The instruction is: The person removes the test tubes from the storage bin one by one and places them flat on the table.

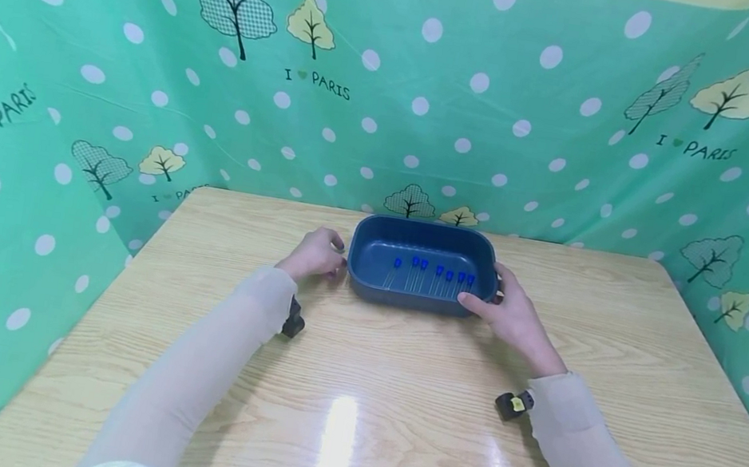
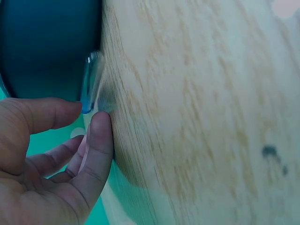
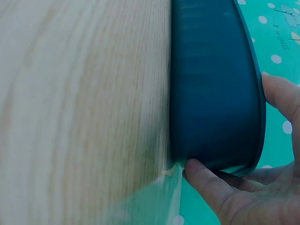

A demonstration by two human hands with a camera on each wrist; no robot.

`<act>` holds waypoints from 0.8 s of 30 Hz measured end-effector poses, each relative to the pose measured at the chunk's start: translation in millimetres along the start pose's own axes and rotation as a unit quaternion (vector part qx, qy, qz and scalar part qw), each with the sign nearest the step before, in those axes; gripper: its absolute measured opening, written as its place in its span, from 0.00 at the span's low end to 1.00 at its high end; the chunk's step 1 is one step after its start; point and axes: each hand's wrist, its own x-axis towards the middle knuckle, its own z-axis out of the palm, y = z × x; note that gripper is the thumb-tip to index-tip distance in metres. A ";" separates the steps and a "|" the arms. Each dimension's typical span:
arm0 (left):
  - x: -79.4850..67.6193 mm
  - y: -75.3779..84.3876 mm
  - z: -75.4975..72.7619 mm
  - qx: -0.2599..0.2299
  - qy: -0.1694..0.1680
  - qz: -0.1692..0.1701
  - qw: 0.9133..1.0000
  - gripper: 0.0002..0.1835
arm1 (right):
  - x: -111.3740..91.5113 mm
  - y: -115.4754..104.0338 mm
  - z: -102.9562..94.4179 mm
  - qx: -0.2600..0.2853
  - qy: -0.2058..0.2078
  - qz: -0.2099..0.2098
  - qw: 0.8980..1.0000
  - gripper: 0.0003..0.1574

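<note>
Left hand [image 1: 317, 255], in an apparent pickup needing lift, pinches a clear tube [image 2: 90, 83] at nine o'clock beside the basin [image 1: 401, 300] right hand [image 1: 514, 311] grips.

1 tub [image 1: 401, 300], prob. 8 tubes [image 1: 439, 271]

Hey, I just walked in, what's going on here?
A person's right hand holds the right end of a dark blue tub on a wooden table. Slender blue-capped tubes lie inside it. The left hand is by the tub's left end, either pinching or just near a clear tube; I can't tell which.
</note>
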 end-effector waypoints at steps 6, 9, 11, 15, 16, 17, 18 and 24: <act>-0.8 -1.4 0.0 0.000 0.004 0.010 1.000 0.20 | -0.2 -0.7 0.1 0.000 0.002 0.000 1.000 0.63; -1.3 -2.4 0.0 0.004 0.006 0.018 1.000 0.20 | -0.2 -0.5 0.3 -0.003 0.003 0.000 1.000 0.62; -1.5 -3.0 0.0 0.006 0.007 0.023 1.000 0.20 | -0.1 -0.5 0.4 -0.005 0.004 0.002 1.000 0.62; -1.7 -3.8 -0.4 0.007 0.004 0.021 1.000 0.20 | -0.2 -0.7 0.2 -0.006 0.004 0.001 1.000 0.62; -1.8 -3.9 -0.5 0.007 0.004 0.019 1.000 0.20 | -0.1 -0.7 0.1 -0.007 0.003 0.001 1.000 0.62; -1.9 -4.2 -0.7 0.007 0.001 0.018 1.000 0.20 | 0.0 -0.7 0.0 -0.007 0.003 0.001 1.000 0.63; -2.0 -4.3 -1.0 0.008 0.000 0.016 1.000 0.20 | 0.1 -0.6 0.0 -0.008 0.003 0.001 1.000 0.63; -3.9 -4.9 -1.7 0.006 -0.006 0.013 1.000 0.21 | 0.8 0.3 -0.2 -0.008 0.002 0.001 1.000 0.62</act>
